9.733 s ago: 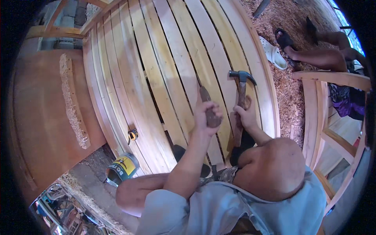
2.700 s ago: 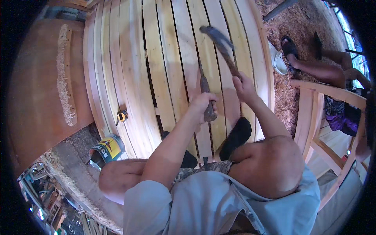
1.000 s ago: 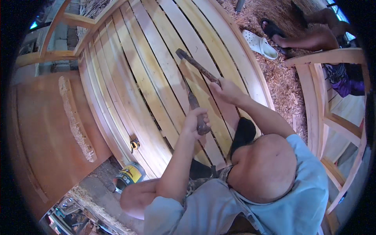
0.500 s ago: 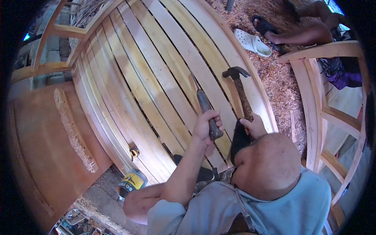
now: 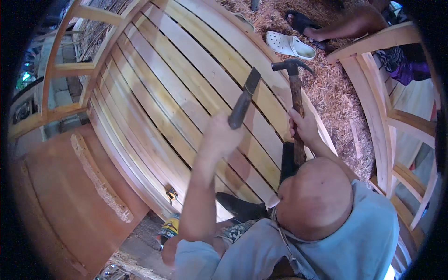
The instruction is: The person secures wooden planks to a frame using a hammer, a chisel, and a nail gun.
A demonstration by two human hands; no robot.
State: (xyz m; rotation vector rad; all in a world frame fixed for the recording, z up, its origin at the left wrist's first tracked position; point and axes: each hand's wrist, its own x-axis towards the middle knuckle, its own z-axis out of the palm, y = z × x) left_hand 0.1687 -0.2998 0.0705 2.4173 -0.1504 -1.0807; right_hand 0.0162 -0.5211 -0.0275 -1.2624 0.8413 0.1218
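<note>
My left hand (image 5: 221, 130), slightly blurred, is closed round the dark handle of a flat-bladed chisel (image 5: 240, 105). Its blade points up and right above the wooden slats (image 5: 182, 79) of a framed platform I sit on. My right hand (image 5: 303, 126) grips the wooden handle of a claw hammer (image 5: 291, 70), held upright with its head near the platform's right edge. Dark gaps run between the slats. A small yellow-and-black tape measure (image 5: 171, 195) lies on the slats at lower left, near a label-covered can (image 5: 170, 226) beside my left leg.
A reddish board (image 5: 60, 196) with a shaggy batten lies at left. Open wooden frames stand at upper left (image 5: 72, 67) and right (image 5: 373, 116). A white clog (image 5: 284, 44) lies in shavings beyond the edge. Another person's leg and sandaled foot (image 5: 326, 30) are at upper right.
Since half a second ago the chisel has come up out of the slat gap, its flat blade now showing, and my left hand has moved leftward and up. The hammer has risen slightly. The view has shifted.
</note>
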